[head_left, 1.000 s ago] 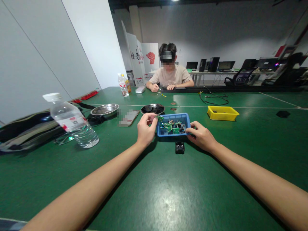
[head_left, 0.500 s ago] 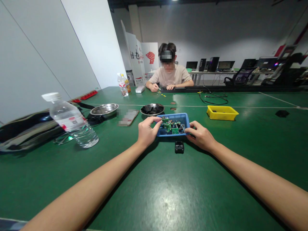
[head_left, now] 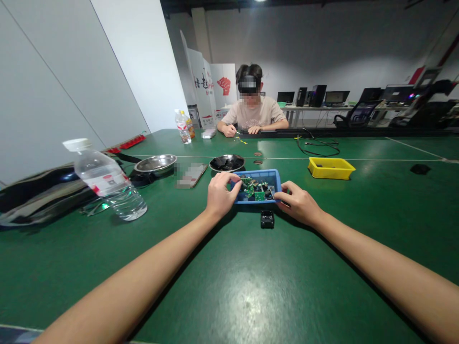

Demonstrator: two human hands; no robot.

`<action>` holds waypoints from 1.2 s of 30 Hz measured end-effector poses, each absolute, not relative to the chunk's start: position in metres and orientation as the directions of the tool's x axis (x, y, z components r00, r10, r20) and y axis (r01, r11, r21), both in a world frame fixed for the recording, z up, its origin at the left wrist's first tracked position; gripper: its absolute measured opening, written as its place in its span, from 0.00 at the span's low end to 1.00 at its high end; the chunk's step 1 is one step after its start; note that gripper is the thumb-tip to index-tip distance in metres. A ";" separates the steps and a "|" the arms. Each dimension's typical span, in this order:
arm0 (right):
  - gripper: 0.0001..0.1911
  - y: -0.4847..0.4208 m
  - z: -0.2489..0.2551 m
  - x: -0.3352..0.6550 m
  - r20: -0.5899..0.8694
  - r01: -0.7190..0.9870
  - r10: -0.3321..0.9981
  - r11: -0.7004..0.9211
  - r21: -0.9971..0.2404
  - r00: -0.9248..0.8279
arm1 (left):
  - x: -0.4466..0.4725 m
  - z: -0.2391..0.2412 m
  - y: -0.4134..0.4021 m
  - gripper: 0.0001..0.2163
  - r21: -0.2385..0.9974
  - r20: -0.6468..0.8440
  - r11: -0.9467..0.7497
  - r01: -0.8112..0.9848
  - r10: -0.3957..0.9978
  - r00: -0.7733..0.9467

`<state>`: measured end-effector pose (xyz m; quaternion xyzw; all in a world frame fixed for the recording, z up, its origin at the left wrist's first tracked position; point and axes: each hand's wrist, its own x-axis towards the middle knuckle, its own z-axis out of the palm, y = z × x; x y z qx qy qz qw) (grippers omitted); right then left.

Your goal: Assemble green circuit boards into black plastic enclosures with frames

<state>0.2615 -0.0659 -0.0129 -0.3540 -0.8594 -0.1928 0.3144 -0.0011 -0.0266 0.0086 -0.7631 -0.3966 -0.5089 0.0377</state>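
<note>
Between my hands is a blue plastic bin (head_left: 256, 201) on the green table, holding several small green circuit boards (head_left: 259, 195) and dark parts. My left hand (head_left: 221, 193) grips the bin's left end, its thumb and fingers closed over the rim. At the right end, my right hand (head_left: 296, 202) pinches the bin's wall near the front corner. Just in front of the bin lies a small black plastic housing (head_left: 267, 219), touched by neither hand. The fingers under and behind the bin are partly hidden.
A round metal dish (head_left: 215, 167) with black pieces is behind the bin, a phone (head_left: 193, 176) to its left. A yellow bin (head_left: 332, 173) is at the right. A water bottle (head_left: 107, 179) and a steel bowl (head_left: 157, 162) stand left. Opposite sits a person (head_left: 256, 112).
The blue bin and both hands have shifted very slightly. The boards inside look slightly rearranged. The black housing has stayed in place.
</note>
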 end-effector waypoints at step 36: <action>0.08 -0.066 -0.014 0.262 0.687 0.719 0.502 0.694 0.044 -0.526 | 0.001 0.012 -0.030 0.08 -0.068 0.652 -0.768 0.636 0.449 0.611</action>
